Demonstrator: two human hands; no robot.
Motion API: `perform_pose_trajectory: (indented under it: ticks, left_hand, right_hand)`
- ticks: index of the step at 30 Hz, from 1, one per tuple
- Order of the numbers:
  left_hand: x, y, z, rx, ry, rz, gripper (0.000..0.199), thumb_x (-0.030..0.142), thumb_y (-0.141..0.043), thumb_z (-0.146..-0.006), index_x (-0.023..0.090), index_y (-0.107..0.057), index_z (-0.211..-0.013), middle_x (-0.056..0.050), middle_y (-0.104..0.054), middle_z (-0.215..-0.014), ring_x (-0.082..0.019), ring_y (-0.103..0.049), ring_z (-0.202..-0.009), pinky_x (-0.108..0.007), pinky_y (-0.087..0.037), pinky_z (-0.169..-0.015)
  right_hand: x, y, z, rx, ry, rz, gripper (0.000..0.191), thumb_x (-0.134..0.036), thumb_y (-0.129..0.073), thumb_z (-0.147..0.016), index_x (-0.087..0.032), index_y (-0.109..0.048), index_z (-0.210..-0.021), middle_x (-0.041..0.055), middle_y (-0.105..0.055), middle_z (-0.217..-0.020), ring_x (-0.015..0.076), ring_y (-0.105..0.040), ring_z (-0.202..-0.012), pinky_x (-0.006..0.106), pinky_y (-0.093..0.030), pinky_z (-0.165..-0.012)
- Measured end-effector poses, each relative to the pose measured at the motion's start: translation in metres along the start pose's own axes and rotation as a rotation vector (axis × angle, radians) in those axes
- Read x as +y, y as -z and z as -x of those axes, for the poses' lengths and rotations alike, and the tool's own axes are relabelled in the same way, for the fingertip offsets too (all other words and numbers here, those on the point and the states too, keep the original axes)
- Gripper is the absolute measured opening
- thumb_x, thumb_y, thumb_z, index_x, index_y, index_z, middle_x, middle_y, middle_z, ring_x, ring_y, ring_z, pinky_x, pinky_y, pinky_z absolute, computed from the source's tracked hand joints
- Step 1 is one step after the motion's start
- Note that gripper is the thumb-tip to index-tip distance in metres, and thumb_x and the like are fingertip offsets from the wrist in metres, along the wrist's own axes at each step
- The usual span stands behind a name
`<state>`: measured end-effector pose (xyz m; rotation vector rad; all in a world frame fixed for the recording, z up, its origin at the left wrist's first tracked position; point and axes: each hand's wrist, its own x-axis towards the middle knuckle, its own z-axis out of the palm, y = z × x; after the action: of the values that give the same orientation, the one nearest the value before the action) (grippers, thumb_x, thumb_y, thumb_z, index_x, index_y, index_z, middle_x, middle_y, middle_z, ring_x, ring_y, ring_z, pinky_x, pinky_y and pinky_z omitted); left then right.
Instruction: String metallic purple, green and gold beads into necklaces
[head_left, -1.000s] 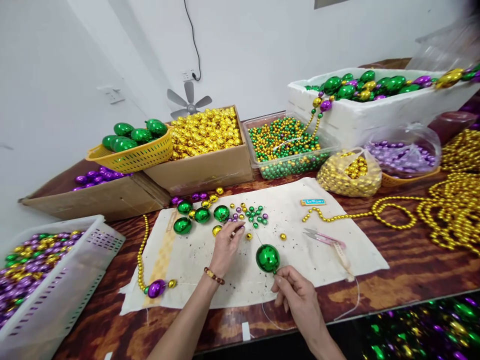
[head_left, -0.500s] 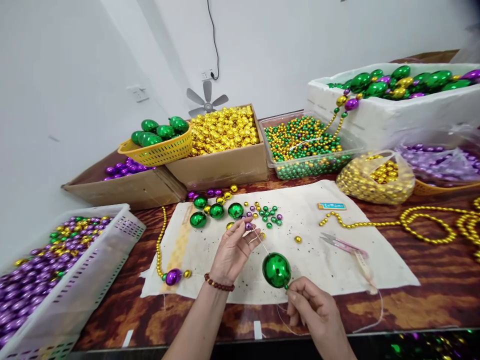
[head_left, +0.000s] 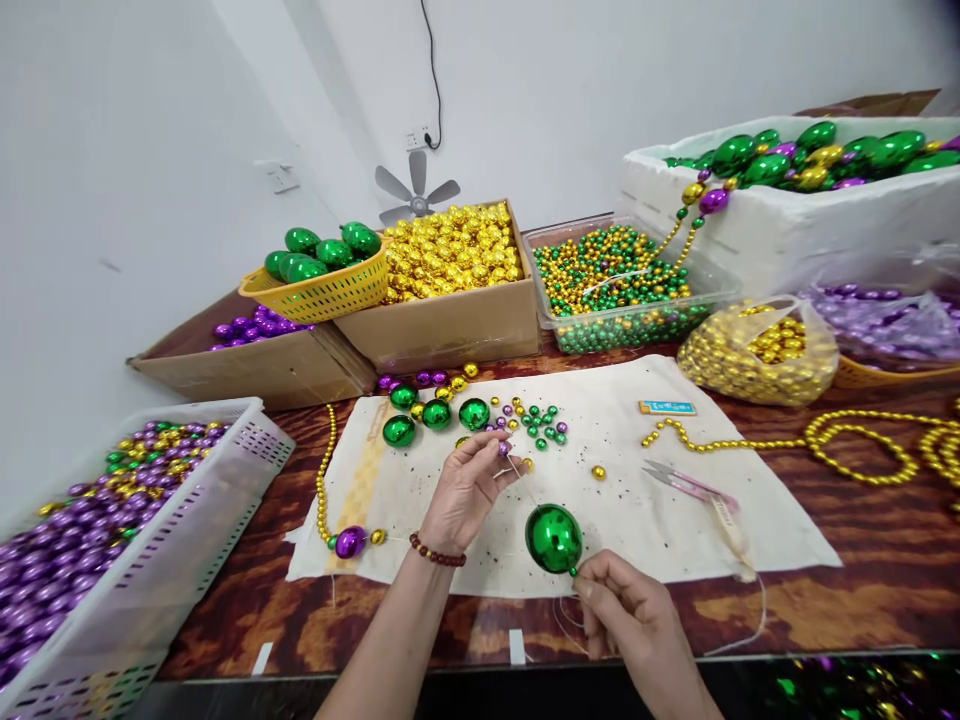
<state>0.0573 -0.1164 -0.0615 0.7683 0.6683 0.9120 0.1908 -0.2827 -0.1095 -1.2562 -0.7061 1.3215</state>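
Left hand (head_left: 461,490) turned palm-up, apparently with purple bead (head_left: 504,449)

The brown wooden table (head_left: 862,530) carries a pale cloth (head_left: 615,540), a white basket (head_left: 225,520) and cardboard boxes (head_left: 450,330). Beside the cloth sits a bag of gold beads (head_left: 757,360).

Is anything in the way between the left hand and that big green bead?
Nothing visible blocks the gap between the left hand and the big green bead; only a thin strand crosses it, above the cloth. The right hand is at the bead's lower end.
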Motion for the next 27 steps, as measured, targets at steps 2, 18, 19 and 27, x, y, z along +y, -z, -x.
perform_pose_trajectory:
  ticks: [2, 18, 19, 27]
  left_hand:
    - [-0.003, -0.002, 0.001, 0.003, 0.003, -0.005, 0.018, 0.024, -0.070, -0.080, 0.017, -0.069, -0.096, -0.002, -0.066, -0.088, -0.013, -0.064, -0.076, -0.038, -0.050, -0.088]
    - [-0.048, -0.035, 0.018, 0.090, 0.131, -0.038, 0.032, 0.041, -0.072, -0.073, 0.015, -0.064, -0.088, -0.001, -0.061, -0.070, -0.017, -0.065, -0.063, -0.023, -0.049, -0.052]
    - [-0.047, -0.035, 0.018, 0.065, 0.155, -0.064, 0.032, 0.041, -0.072, -0.072, 0.014, -0.065, -0.088, -0.002, -0.062, -0.069, -0.017, -0.065, -0.062, -0.024, -0.048, -0.052]
    - [-0.059, -0.043, 0.024, 0.012, 0.233, -0.132, 0.028, 0.036, -0.075, -0.068, 0.012, -0.066, -0.079, -0.003, -0.063, -0.062, -0.014, -0.062, -0.051, -0.023, -0.046, -0.051]
  right_hand:
    - [0.000, -0.004, -0.003, -0.031, -0.027, -0.036, 0.034, -0.046, -0.063, -0.084, -0.017, -0.054, -0.069, -0.0031, -0.051, -0.055, 0.0092, -0.049, -0.045, 0.019, -0.038, -0.044]
    - [-0.002, 0.009, -0.029, 0.137, 0.094, 0.121, 0.032, -0.048, -0.057, -0.088, -0.017, -0.064, -0.090, -0.0038, -0.052, -0.046, 0.0110, -0.046, -0.042, 0.021, -0.036, -0.044]
    - [-0.008, 0.017, -0.033, 0.172, 0.119, 0.121, 0.032, -0.047, -0.057, -0.088, -0.017, -0.064, -0.095, -0.0033, -0.053, -0.049, 0.0116, -0.046, -0.044, 0.022, -0.038, -0.046]
    - [-0.014, 0.031, -0.056, 0.150, 0.124, 0.051, 0.032, -0.044, -0.066, -0.083, -0.018, -0.065, -0.103, -0.0032, -0.056, -0.052, 0.0120, -0.047, -0.049, 0.022, -0.038, -0.049]
